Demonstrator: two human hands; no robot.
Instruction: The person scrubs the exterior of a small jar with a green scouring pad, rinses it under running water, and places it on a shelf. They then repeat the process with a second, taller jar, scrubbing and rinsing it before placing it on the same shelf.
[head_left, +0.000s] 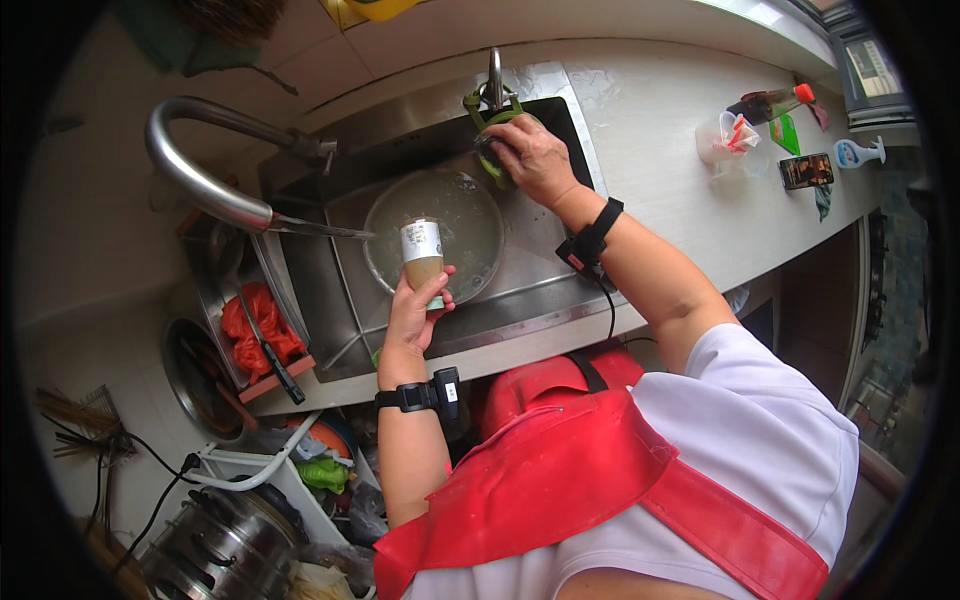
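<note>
My left hand (420, 307) is closed around a labelled bottle (424, 259) with cloudy contents, held above a round metal basin (484, 259) of cloudy water in the sink. Water runs from the curved metal faucet (206, 176) towards the basin's left side. My right hand (529, 154) is at the sink's back edge, its fingers on a dark scrubbing pad (486, 144) beside a green holder (474, 105) that hangs at a small metal spout (494, 75). How firmly the fingers hold the pad is hard to see.
On the counter (652, 225) at right stand a plastic measuring cup (712, 142), a dark bottle with a red cap (769, 103), a phone (806, 172) and a spray bottle (851, 154). Left of the sink, a knife (281, 371) lies over a rack with a red plastic bag (251, 337).
</note>
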